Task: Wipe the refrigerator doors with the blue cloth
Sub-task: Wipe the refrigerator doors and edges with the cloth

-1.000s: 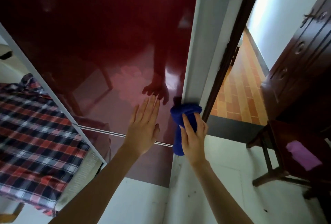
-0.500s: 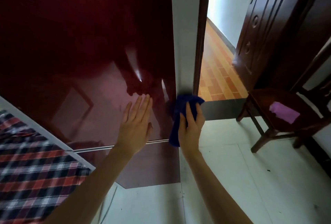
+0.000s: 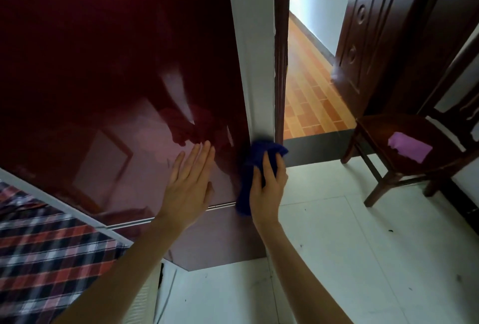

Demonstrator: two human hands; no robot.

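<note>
**A:** What room are you in?

**B:** You stand on a pale tiled floor (image 3: 337,259), looking down at a glossy dark red refrigerator door (image 3: 108,69) that fills the upper left. To its right, a white wall strip, then a doorway onto orange wood-look flooring. A dark wooden chair (image 3: 404,142) stands further right with a pink item (image 3: 409,146) on its seat. A plaid fabric (image 3: 44,253) lies at the lower left.

**A:** Where is the cloth?

**B:** The blue cloth (image 3: 259,150) is bunched in your right hand (image 3: 267,189), which is clenched around it. You press it against the door's right edge, just above the thin metallic seam (image 3: 129,222) that splits upper door from lower door.

**A:** And the other hand?

**B:** Your left hand (image 3: 189,183) is released, fingers straight, palm flat on the red surface beside the cloth. It likely braces the door so that wiping pressure does not swing it.

**A:** How far along?

**B:** Probably mid-wipe on the upper door's lower right corner. The lower door looks not yet reached.
</note>
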